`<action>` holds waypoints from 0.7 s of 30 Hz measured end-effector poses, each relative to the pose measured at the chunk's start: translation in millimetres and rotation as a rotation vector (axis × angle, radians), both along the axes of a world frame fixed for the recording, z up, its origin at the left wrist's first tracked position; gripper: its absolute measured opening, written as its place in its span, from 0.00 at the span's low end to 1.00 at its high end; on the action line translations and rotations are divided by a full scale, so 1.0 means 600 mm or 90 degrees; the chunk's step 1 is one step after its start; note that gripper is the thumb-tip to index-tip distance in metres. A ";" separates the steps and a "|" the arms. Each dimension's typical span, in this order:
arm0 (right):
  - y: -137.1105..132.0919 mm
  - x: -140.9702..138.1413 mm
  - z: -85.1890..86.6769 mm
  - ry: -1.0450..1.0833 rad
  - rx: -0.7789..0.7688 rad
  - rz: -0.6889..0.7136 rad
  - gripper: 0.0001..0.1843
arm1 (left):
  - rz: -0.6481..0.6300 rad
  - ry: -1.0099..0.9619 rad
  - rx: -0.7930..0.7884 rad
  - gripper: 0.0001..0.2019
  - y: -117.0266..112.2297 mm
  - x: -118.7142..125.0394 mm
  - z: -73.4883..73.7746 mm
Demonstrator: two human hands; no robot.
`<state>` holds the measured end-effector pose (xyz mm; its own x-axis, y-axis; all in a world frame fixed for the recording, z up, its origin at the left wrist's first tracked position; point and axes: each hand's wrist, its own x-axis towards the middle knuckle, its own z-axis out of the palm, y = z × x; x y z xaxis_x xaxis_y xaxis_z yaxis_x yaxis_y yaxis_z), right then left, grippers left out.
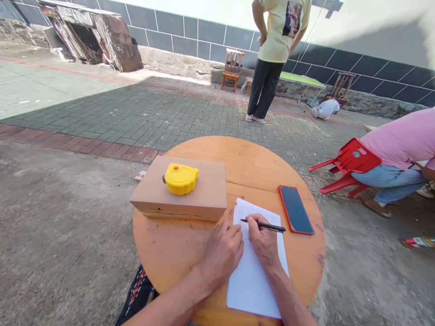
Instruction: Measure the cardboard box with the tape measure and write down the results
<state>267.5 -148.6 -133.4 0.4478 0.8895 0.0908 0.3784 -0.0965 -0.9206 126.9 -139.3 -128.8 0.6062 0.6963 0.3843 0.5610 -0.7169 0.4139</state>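
I find the right hand [264, 246] grasping a slim black pen [276, 227] over white rectangular paper [251, 287], at the round orange-brown wooden table [258, 167]'s five o'clock, which the left hand [223, 249], grip indeterminable, apparently steadies.

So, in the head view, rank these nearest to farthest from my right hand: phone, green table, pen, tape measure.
1. Pen, held in your right hand.
2. Phone, on the round table, to the right.
3. Tape measure, on the cardboard box, to the left.
4. Green table, far ahead by the wall.
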 end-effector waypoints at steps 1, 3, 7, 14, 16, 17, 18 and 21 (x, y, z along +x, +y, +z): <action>0.000 0.000 0.000 0.000 -0.001 -0.001 0.14 | 0.000 0.002 -0.006 0.06 0.000 0.000 0.001; 0.000 -0.001 0.000 0.000 -0.005 -0.004 0.14 | 0.001 0.002 -0.012 0.05 0.000 0.000 0.002; -0.001 -0.001 0.001 -0.004 -0.009 -0.003 0.14 | -0.002 0.000 -0.015 0.06 0.001 -0.001 0.002; -0.002 -0.002 0.006 -0.025 -0.003 0.005 0.14 | -0.007 0.017 -0.028 0.07 -0.001 -0.002 0.004; -0.002 -0.003 0.006 -0.026 -0.004 0.006 0.14 | -0.006 0.017 -0.031 0.06 -0.001 -0.002 0.004; -0.002 -0.003 0.006 -0.028 -0.003 0.005 0.14 | -0.007 0.016 -0.033 0.06 -0.001 -0.001 0.004; -0.002 -0.003 0.006 -0.031 -0.001 0.004 0.14 | -0.007 0.014 -0.033 0.06 -0.001 -0.001 0.004; -0.002 -0.003 0.006 -0.042 0.011 -0.001 0.14 | -0.002 0.003 -0.028 0.06 0.000 0.000 0.002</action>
